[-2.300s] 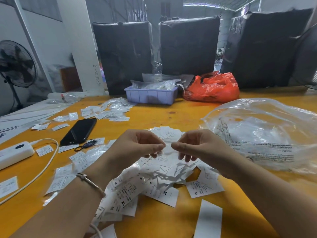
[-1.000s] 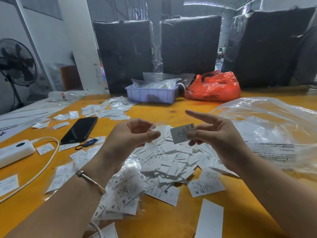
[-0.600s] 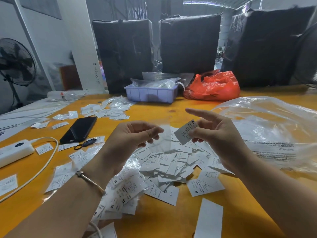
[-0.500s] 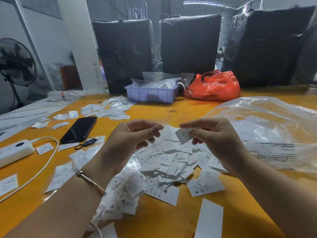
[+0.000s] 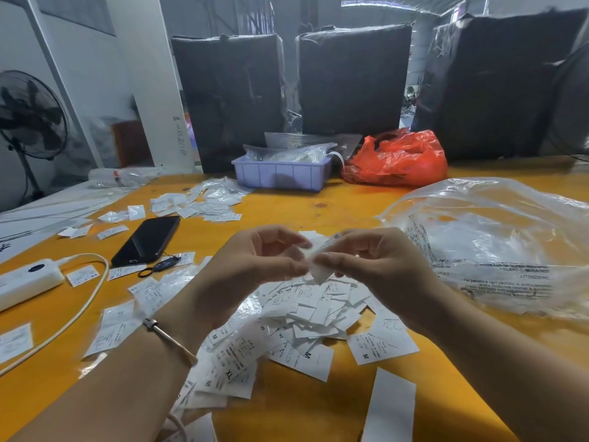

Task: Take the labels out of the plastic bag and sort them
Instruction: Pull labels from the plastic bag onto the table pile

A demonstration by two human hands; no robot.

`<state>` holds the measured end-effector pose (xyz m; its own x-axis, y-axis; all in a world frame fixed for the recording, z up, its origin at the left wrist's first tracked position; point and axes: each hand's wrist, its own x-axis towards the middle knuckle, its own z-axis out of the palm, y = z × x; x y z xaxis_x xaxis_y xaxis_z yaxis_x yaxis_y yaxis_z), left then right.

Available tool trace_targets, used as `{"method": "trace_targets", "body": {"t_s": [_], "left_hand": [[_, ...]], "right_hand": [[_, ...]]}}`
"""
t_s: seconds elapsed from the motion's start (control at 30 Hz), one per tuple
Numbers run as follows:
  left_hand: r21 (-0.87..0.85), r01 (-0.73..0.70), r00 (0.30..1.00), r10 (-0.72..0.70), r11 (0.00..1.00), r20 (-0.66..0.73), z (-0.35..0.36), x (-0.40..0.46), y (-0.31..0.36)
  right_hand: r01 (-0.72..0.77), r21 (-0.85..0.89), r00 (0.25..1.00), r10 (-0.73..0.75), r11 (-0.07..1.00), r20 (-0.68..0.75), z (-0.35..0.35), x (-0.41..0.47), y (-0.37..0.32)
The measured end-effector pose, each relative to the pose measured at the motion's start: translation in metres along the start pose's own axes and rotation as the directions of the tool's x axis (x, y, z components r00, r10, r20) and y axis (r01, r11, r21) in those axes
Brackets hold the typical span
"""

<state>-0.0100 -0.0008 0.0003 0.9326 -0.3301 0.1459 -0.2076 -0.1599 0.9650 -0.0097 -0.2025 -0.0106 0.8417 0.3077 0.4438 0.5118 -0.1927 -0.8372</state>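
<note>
A heap of small white size labels [image 5: 315,311] lies on the orange table [image 5: 287,215] just below my hands. My left hand [image 5: 258,266] and my right hand [image 5: 379,266] meet above the heap, and both pinch one small white label in a thin clear sleeve [image 5: 318,269] between thumb and fingers. A large clear plastic bag [image 5: 497,247] lies crumpled to the right. More labels in small clear bags [image 5: 204,202] are spread at the back left, and others [image 5: 118,327] lie near my left forearm.
A black phone [image 5: 146,239] and a white power bank [image 5: 27,280] with a cable lie at the left. A lilac tray [image 5: 280,173] and a red plastic bag [image 5: 398,161] stand at the back before dark wrapped bales. A fan [image 5: 28,116] stands far left.
My right hand, which held a label up apart from the left, has come down and in; both hands now pinch the label together above the heap.
</note>
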Motion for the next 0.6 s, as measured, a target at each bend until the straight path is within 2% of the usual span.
{"method": "trace_targets", "body": {"t_s": [0.1, 0.23, 0.33, 0.43, 0.53, 0.6], "left_hand": [[0.205, -0.016, 0.998, 0.005, 0.979, 0.056, 0.004, -0.001, -0.003], [0.250, -0.022, 0.994, -0.006, 0.968, 0.109, 0.009, -0.003, -0.002], [0.283, -0.056, 0.997, 0.037, 0.957, 0.070, 0.010, -0.002, -0.004], [0.275, -0.080, 0.997, 0.077, 0.958, 0.021, 0.009, -0.001, -0.006], [0.230, -0.089, 0.994, 0.099, 0.969, -0.035, 0.007, 0.000, -0.006], [0.225, -0.086, 0.994, 0.100, 0.971, -0.052, 0.005, 0.000, -0.005]], "right_hand": [[0.073, -0.195, 0.995, -0.085, 0.978, -0.052, -0.001, 0.000, 0.001], [0.140, -0.391, 0.990, -0.139, 0.910, 0.032, 0.002, -0.001, -0.002], [0.145, -0.399, 0.989, -0.127, 0.905, 0.071, 0.000, -0.001, -0.005], [0.089, -0.307, 0.990, -0.119, 0.948, -0.079, -0.005, -0.001, -0.006], [0.006, -0.261, 0.950, -0.086, 0.965, -0.299, -0.011, 0.000, -0.005], [-0.009, -0.210, 0.929, -0.070, 0.978, -0.364, -0.014, 0.000, -0.005]]}}
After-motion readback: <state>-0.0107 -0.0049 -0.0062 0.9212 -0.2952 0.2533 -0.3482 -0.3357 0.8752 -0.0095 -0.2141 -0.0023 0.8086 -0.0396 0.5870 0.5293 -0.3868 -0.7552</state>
